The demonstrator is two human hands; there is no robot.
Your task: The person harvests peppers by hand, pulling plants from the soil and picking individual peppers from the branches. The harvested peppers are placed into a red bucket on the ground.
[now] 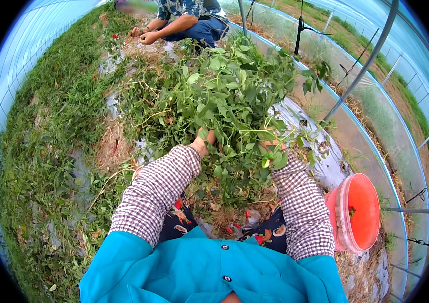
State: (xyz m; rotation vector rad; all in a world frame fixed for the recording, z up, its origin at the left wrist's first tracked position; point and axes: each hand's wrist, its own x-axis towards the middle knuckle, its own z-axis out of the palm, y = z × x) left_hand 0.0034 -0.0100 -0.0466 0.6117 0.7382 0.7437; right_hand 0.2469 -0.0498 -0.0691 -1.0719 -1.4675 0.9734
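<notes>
A bushy green pepper plant point(224, 101) stands in front of me, and both my hands reach into its leaves. My left hand point(205, 142) is at the near left of the foliage; only its back and wrist show, with the fingers hidden behind leaves. On the right side my right hand point(272, 143) is also mostly covered by leaves, so what it touches is hidden. A pale green pepper point(266, 163) hangs among the leaves just below the right hand. Small red peppers point(230, 230) lie on the ground between my knees.
A pink-red bucket point(343, 214) with a little green inside stands tilted at my right. A co-worker point(194, 25) crouches beyond the plant, hands together. Metal poles point(363, 65) and plastic sheeting line the right side; weeds point(48, 151) cover the left.
</notes>
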